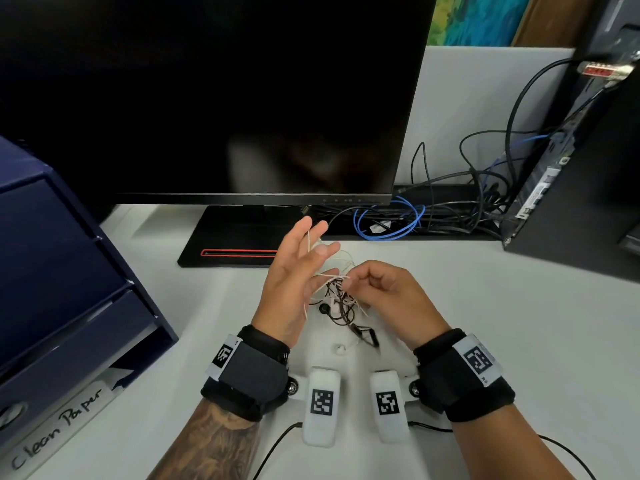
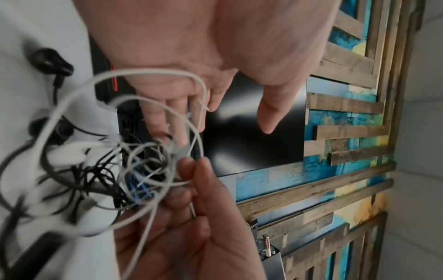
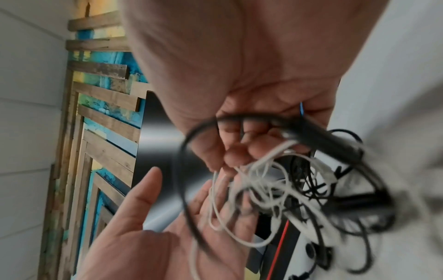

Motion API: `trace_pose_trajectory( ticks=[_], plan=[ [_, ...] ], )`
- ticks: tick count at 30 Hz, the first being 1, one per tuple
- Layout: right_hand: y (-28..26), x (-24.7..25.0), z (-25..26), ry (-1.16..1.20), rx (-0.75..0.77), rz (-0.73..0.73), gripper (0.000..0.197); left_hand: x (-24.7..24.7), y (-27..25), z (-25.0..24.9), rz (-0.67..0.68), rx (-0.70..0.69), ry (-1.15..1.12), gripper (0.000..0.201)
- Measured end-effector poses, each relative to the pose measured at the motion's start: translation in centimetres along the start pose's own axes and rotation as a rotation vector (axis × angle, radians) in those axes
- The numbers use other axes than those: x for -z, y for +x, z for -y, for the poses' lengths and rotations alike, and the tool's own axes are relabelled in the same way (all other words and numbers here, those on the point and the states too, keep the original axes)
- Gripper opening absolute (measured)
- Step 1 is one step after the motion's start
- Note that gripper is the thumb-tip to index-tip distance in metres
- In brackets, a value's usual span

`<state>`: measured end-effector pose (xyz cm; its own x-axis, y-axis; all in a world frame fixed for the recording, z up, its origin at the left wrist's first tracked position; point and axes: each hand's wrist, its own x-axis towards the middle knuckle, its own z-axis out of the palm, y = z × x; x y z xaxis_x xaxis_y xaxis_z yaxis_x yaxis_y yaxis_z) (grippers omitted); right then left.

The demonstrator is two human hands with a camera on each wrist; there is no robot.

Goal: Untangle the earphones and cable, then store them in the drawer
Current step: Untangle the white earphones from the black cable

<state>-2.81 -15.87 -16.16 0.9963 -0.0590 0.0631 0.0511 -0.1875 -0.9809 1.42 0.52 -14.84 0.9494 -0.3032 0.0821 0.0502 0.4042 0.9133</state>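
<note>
the tangle of white earphones [image 1: 334, 287] and black cable [image 1: 346, 315] hangs above the counter [image 1: 485, 341] between both hands; right hand [image 1: 391, 292] pinches a white strand; left hand [image 1: 298, 271] spread, fingers straight, white strands draped over them; a label [image 1: 57, 431] beside the blue drawer unit [image 1: 62, 271] reads "clean paper"

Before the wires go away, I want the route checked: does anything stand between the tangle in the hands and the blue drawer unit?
Nothing visible does. The tangle of white and black wires hangs between the left hand and right hand; bare white desk lies toward the dark blue drawer unit. An open drawer isn't visible.
</note>
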Motion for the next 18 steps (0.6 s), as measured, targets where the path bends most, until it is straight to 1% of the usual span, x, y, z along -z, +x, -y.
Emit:
trace_pose_trajectory(
  ticks=[4,5,8,11,15,18],
  plan=[
    [0.1,0.3,0.5,0.106,0.009,-0.127,0.014,0.2,0.0,0.6,0.042,0.012,0.185,0.073],
    [0.1,0.4,0.5,0.128,0.016,-0.144,0.015,0.2,0.0,0.8,0.054,0.02,0.225,0.072],
    [0.0,0.4,0.6,0.197,0.054,-0.167,0.016,0.3,0.2,1.2,0.061,0.032,0.369,0.056],
    [0.0,0.5,0.9,0.31,0.073,-0.182,0.016,0.7,0.3,1.5,0.057,0.028,0.47,0.048],
    [-0.1,0.8,1.7,0.628,0.019,-0.125,0.021,0.9,0.3,1.6,-0.006,0.039,0.473,0.044],
    [-0.1,0.9,2.2,0.698,0.003,-0.137,0.02,1.2,0.5,1.9,-0.059,0.028,0.485,0.034]
  ],
)
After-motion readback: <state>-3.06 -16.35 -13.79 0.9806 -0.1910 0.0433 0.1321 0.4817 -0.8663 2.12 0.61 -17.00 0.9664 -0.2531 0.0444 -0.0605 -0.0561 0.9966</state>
